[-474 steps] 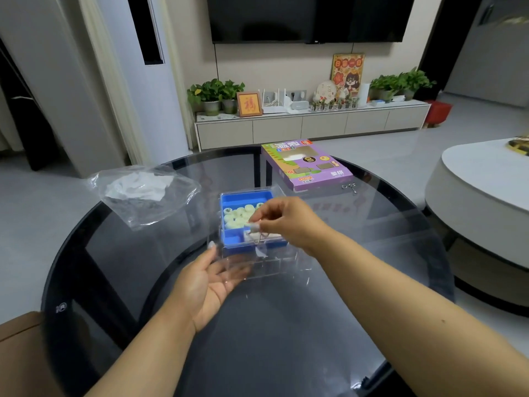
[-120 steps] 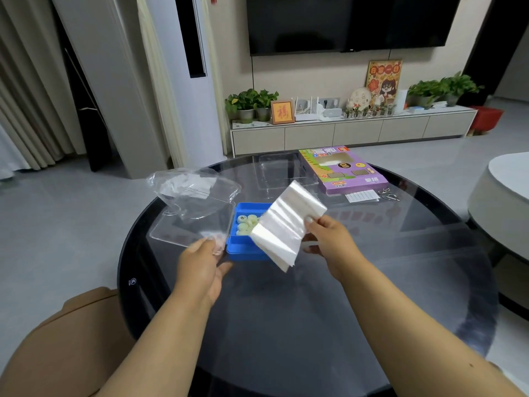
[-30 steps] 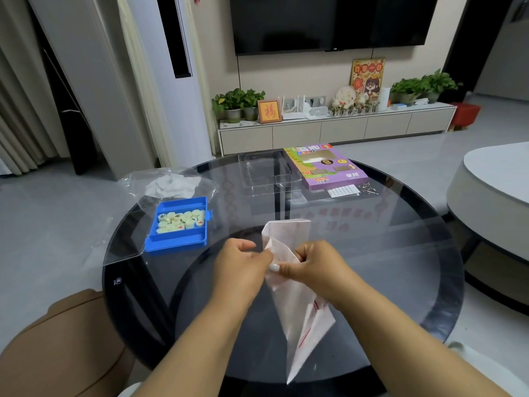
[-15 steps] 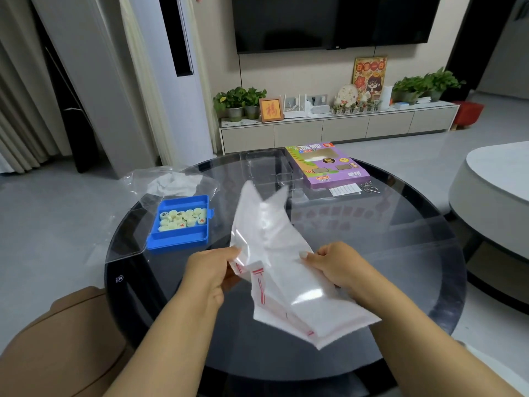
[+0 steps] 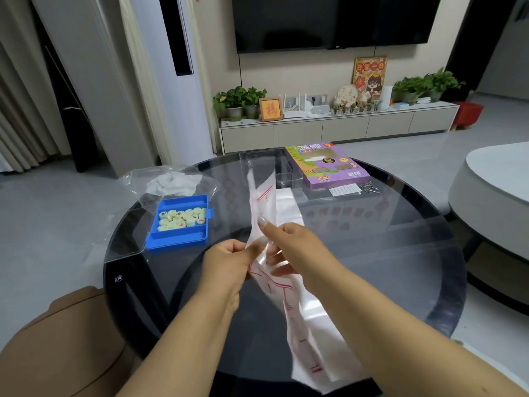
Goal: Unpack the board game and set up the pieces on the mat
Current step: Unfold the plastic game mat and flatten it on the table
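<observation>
— Both hands grip the mat (image 5: pixel 264 224) at the centre of the frame, as we see it. Our left hand (image 5: pixel 229 265) pinches its near edge with curled fingers, and our right hand (image 5: pixel 289 247) has thumb and fingers closed on the sheet just beside it.

— How does the mat lie?

— We hold it in the air above the round glass table (image 5: pixel 372 253), only partly unfolded. One pale strip with red lines rises toward the upper middle of the frame; a longer part hangs down to the lower right, past our right forearm. How many folds remain we cannot tell.

— And the pieces?

— They sit in the blue tray (image 5: pixel 179 239) at the left of the table, well apart from our hands. We see pale round pieces (image 5: pixel 181 219) with dark and red marks, bunched in the far part of the tray. A clear plastic lid (image 5: pixel 126 245) lies beside the tray on its left.

— What else do we see on the table?

— A crumpled clear bag (image 5: pixel 171 181) with something white inside lies behind the tray. At the upper right of the table lies the purple game box (image 5: pixel 329 167), flat, with a small white slip (image 5: pixel 345 191) and small metal bits (image 5: pixel 370 187) just in front of it. A clear plastic insert (image 5: pixel 272 164) sits left of the box.
</observation>
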